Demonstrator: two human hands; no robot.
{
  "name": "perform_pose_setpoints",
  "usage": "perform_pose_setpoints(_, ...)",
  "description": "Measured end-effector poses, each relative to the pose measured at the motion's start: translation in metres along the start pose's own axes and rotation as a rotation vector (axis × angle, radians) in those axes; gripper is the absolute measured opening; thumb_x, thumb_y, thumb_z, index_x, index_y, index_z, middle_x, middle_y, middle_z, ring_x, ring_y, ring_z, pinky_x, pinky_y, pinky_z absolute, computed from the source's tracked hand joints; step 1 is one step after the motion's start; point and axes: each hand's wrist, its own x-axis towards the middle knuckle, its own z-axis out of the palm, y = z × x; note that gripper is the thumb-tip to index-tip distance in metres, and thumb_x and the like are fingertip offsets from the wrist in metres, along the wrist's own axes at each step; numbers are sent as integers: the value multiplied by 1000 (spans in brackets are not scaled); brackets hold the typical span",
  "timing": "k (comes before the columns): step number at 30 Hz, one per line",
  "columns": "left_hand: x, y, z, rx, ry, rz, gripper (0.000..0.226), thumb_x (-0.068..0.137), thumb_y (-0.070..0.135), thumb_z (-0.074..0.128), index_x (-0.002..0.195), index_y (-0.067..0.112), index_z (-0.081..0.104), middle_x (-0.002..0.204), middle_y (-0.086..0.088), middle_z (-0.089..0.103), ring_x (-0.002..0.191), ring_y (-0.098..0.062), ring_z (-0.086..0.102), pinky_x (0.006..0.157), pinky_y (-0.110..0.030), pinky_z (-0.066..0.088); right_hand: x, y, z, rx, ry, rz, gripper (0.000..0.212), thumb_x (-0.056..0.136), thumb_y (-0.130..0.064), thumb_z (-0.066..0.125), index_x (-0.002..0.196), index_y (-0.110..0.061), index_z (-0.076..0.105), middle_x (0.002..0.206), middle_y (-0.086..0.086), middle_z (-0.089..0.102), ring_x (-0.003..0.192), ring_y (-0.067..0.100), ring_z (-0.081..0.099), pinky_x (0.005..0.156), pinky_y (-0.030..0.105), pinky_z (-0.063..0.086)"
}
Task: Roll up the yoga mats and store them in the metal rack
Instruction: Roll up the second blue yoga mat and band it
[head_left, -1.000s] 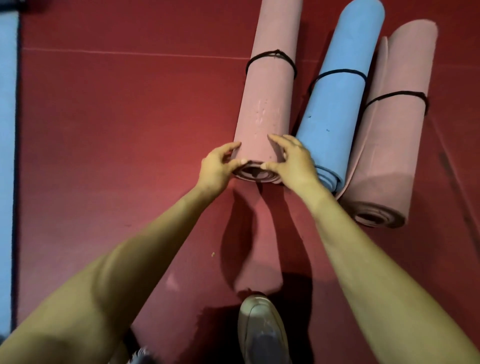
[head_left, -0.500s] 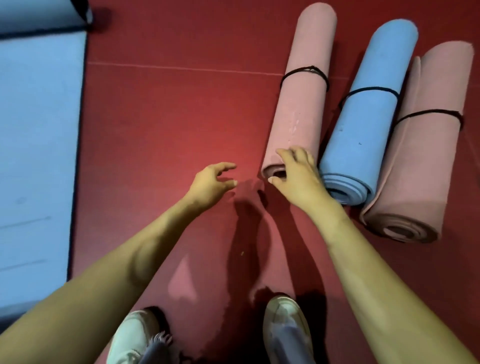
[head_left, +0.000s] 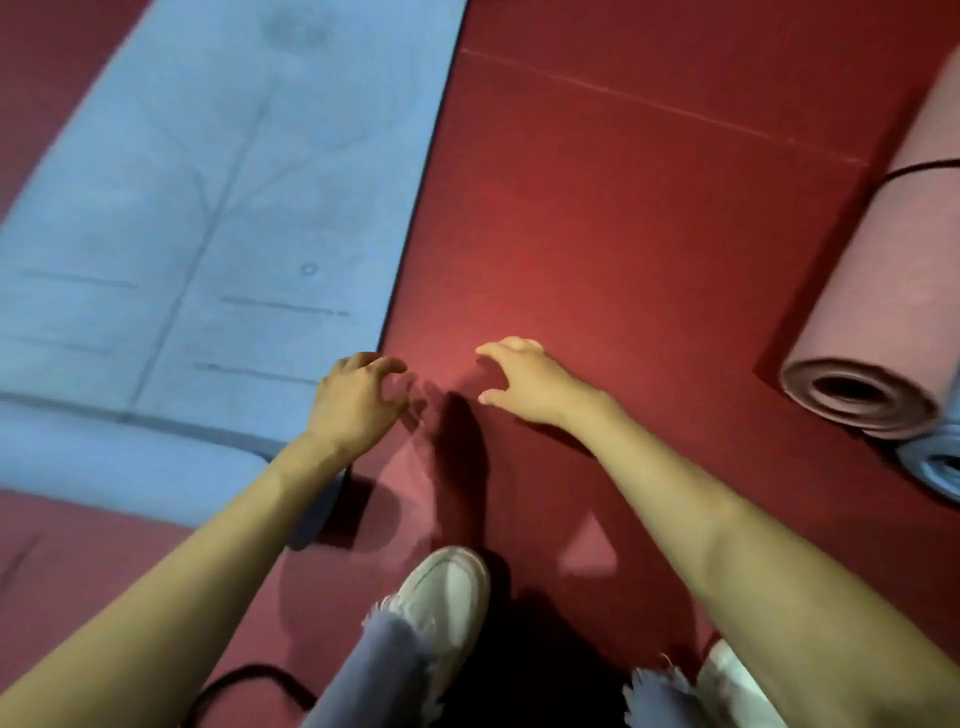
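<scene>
Both arms reach out forward and down, side by side. The left hand (head_left: 358, 400) is palm down with its fingers bent a little, like a claw, and it holds nothing. It is right at the edge of the blue mat (head_left: 218, 218); I cannot tell if it touches it. The right hand (head_left: 530, 384) is over the red floor (head_left: 597, 218), fingers spread and loose, thumb out, and it holds nothing too.

The blue mat lies flat on the floor to the left. Its long side runs away from the person and leans a bit to the right. Its near end is rolled up a little.

Far to the right lies a pink roll (head_left: 883, 312) with a black band (head_left: 924, 167) round it. Its round end faces the person, and it points away. A blue roll (head_left: 935, 462) lies tight against it, mostly out of view.

A white shoe (head_left: 447, 587) is below the hands.
</scene>
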Motion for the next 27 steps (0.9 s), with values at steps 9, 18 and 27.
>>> perform_pose_setpoints(9, -80, -87, -33, -58, 148, 215, 43, 81, 57, 53, 89, 20, 73, 96, 5, 71, 84, -21, 65, 85, -38, 46, 52, -104, 68, 146, -53, -15, 46, 89, -25, 62, 130, -11, 49, 131, 14, 54, 122, 27, 49, 94, 28, 36)
perform_pose_setpoints(18, -101, -139, -56, -263, 118, 257, 62, 61, 70, 67, 105, 26, 70, 103, 24, 57, 104, 1, 51, 112, -29, 19, 62, -120, 100, 316, 9, 152, 36, 88, -18, 61, 123, -14, 55, 118, 8, 62, 108, 24, 57, 86, 30, 45)
perform_pose_setpoints(27, -83, -117, -48, -380, 273, 149, 42, 57, 61, 68, 81, 27, 65, 85, 13, 56, 81, 6, 43, 82, -13, 31, 67, -124, 119, 741, 158, 266, 29, 79, -1, 69, 103, -14, 61, 79, -2, 57, 80, 20, 60, 78, 34, 51)
